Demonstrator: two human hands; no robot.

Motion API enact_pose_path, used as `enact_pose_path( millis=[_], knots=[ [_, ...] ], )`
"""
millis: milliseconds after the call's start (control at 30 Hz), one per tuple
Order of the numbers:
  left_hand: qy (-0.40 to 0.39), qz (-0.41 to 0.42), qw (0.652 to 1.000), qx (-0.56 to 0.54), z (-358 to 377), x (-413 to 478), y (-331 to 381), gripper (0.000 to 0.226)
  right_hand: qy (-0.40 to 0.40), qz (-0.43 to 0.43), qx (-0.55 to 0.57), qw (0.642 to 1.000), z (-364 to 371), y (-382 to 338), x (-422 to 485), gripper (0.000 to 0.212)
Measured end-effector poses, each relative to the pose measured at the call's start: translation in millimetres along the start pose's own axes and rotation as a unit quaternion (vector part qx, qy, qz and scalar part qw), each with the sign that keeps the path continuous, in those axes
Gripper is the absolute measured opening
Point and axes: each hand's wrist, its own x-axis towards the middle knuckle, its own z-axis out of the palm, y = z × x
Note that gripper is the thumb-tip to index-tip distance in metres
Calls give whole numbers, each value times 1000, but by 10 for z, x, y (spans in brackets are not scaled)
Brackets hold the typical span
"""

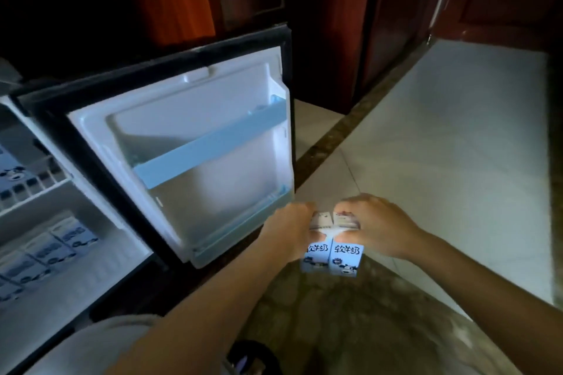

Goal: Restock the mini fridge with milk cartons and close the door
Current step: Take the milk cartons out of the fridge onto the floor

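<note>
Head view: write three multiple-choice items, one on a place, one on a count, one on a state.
1. Where are the held cartons? A. beside the door's lower corner B. on the door's rail C. on a fridge shelf
2. How many cartons do the left hand and right hand hold? A. one B. two C. four
3. The door is: A. shut B. open C. missing
Answers: 1 A, gripped right of that corner. 2 B, two printed fronts side by side. 3 B, it stands swung wide.

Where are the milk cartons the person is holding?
The milk cartons are lower middle in the head view, between the left hand and right hand, right of the open fridge door.
</note>
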Motion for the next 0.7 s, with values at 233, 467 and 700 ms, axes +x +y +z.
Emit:
enact_pose_path(
  millis=[233, 467, 700],
  knots=[
    [-101, -36, 993, -59, 724, 486, -221, 29, -33, 37, -55, 997, 865, 402, 72, 30],
    [-140, -84, 986, -36, 1317, 708, -437, 31, -91, 132, -20, 987, 1494, 535, 122, 45],
    [-175, -109, 979, -9, 1785, 802, -615, 37, -120, 133, -53, 983, 1912, 657, 65, 50]
  ],
)
